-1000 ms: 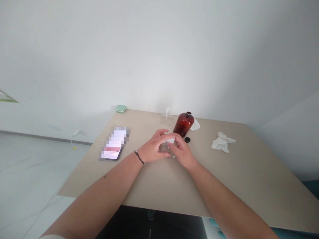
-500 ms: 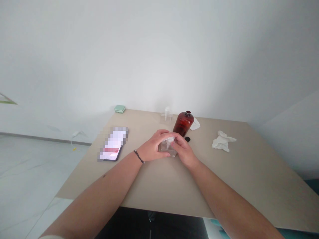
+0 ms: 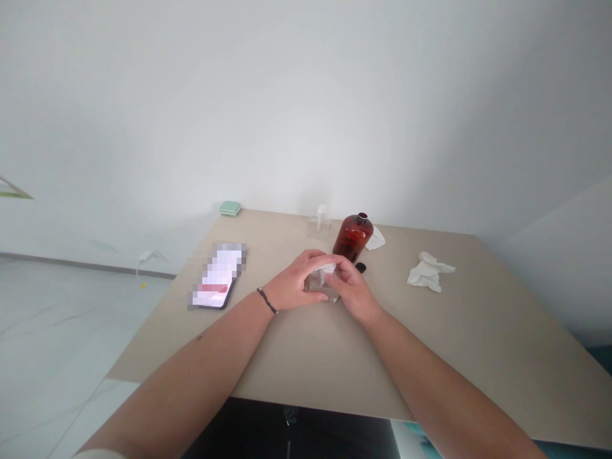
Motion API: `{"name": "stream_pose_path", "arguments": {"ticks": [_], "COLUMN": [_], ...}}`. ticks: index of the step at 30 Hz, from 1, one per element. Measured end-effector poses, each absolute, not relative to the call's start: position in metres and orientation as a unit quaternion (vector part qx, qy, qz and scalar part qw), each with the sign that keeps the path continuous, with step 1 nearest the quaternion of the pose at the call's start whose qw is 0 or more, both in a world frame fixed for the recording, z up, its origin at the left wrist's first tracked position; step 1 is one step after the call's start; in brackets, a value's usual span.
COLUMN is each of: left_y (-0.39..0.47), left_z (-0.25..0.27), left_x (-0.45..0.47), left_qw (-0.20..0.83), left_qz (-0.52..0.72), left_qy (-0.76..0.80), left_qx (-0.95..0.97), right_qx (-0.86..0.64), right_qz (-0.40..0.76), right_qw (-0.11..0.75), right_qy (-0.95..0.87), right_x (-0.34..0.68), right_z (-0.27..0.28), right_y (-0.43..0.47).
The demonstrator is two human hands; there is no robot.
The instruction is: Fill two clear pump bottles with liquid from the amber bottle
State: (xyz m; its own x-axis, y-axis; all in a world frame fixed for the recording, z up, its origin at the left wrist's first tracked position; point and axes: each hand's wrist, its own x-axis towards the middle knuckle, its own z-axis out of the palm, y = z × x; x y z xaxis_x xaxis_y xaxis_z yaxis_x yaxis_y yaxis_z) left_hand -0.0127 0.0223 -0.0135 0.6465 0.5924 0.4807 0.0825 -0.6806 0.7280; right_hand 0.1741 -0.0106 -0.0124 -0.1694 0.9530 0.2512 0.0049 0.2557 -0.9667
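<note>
A clear, square pump bottle (image 3: 316, 288) stands on the table between my hands. My left hand (image 3: 292, 282) is wrapped round its left side, thumb along the near face. At the bottle's top, my right hand (image 3: 357, 293) has its thumb and fingers closed on the white pump head (image 3: 327, 269), partly covering it. Right behind the bottle is a brown-red bottle (image 3: 352, 237) with an uncapped neck, some dark liquid low inside. Its likely black cap (image 3: 361, 268) lies beside it, near my right fingers.
A second clear pump bottle (image 3: 319, 224) stands at the back near the wall. White tissue (image 3: 375, 238) lies behind the brown-red bottle, and a crumpled tissue (image 3: 427, 273) is to the right. On the left are a phone (image 3: 217, 277) and a small green case (image 3: 230, 208).
My right thumb has shifted slightly on the pump head. My left hand, the bottle and the other things stay where they were.
</note>
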Motion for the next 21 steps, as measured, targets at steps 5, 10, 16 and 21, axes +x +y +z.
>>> {"name": "stream_pose_path", "arguments": {"ticks": [5,10,16,21], "left_y": [0.0225,0.0222,0.0218,0.0218], "left_z": [-0.0128,-0.0117,-0.0110,-0.0113], "left_x": [-0.0130,-0.0129,-0.0130,-0.0134], "left_qw": [0.343,0.344,0.347,0.347], "left_qz": [0.363,0.365,0.365,0.365], "left_qy": [0.206,0.205,0.205,0.201], "left_qx": [0.841,0.841,0.839,0.840], "right_qx": [-0.394,-0.393,-0.388,-0.401], "right_qz": [0.469,0.459,0.466,0.453], "right_qw": [0.506,0.505,0.509,0.507], "right_qy": [-0.607,-0.617,-0.611,-0.614], "right_x": [0.1743,0.1749,0.1741,0.1738], "right_z": [-0.0119,-0.0122,-0.0135,-0.0130], "right_y": [-0.0105,-0.0099,-0.0100,-0.0101]}}
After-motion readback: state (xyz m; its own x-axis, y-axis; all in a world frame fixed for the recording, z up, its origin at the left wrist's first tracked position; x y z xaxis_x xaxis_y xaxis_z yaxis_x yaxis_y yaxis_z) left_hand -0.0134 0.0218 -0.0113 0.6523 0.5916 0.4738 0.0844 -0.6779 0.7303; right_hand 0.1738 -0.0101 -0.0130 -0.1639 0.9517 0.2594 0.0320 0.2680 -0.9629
